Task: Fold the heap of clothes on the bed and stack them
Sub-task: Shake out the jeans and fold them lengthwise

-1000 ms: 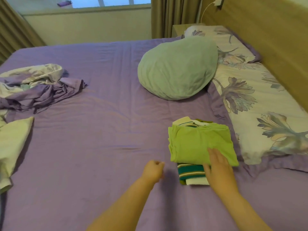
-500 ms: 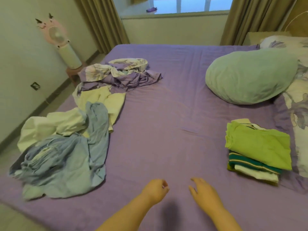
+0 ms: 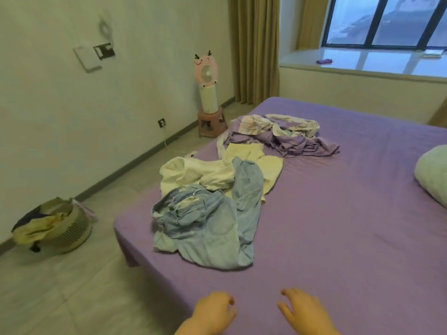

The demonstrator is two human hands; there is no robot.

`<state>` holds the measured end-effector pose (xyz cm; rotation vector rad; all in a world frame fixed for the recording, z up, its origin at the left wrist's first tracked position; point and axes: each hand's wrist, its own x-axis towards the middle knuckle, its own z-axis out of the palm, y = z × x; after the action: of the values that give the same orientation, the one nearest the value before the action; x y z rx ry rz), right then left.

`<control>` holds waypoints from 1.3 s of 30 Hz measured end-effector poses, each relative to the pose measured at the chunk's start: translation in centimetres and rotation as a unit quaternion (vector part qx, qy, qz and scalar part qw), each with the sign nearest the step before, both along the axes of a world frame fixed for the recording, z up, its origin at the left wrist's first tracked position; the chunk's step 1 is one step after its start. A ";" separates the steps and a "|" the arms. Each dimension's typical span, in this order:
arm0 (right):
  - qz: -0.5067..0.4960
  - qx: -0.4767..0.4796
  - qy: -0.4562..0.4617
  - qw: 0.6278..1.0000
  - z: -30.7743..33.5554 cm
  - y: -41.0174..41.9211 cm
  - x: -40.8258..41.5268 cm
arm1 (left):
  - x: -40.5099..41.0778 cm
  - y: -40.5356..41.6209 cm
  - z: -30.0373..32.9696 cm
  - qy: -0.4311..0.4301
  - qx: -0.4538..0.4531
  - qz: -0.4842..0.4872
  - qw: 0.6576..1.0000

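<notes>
Since a moment ago my view has swung left and the folded stack has gone out of sight. Four crumpled pieces remain unfolded: blue garment (image 3: 208,221), white one (image 3: 193,175), pale yellow one (image 3: 256,163), purple-patterned bundle (image 3: 285,134). Left hand (image 3: 212,313) loosely curled, empty; right hand (image 3: 304,310) spread, empty, over the bed (image 3: 350,226).

The heap (image 3: 212,201) lies unfolded near the left edge of the bed (image 3: 338,238): crumpled light-blue clothes (image 3: 208,228) nearest, pale yellow and white pieces (image 3: 200,174) behind them, a rumpled purple floral piece (image 3: 283,132) farthest along that edge.
</notes>
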<state>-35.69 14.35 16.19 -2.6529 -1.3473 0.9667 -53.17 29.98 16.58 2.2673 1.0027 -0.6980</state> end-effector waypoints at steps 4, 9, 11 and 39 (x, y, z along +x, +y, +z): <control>0.015 0.026 -0.033 0.999 1.4 7.2 -5.3 | -6.8 7.0 1.5 -0.026 0.034 -0.002 0.999; 0.019 0.073 -0.038 0.996 3.1 15.0 -11.1 | -13.1 13.4 3.3 -0.078 0.062 0.019 0.995; 0.003 0.098 -0.011 0.995 3.7 17.3 -12.7 | -14.5 15.2 4.0 -0.088 0.067 0.023 0.994; -0.068 0.038 0.062 0.995 -1.8 39.2 0.2 | 2.1 41.9 1.0 -0.048 0.068 -0.096 0.992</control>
<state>-35.50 53.56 14.35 -2.5434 -1.1375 1.0222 -51.09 71.84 17.58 2.5148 0.8172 -0.6074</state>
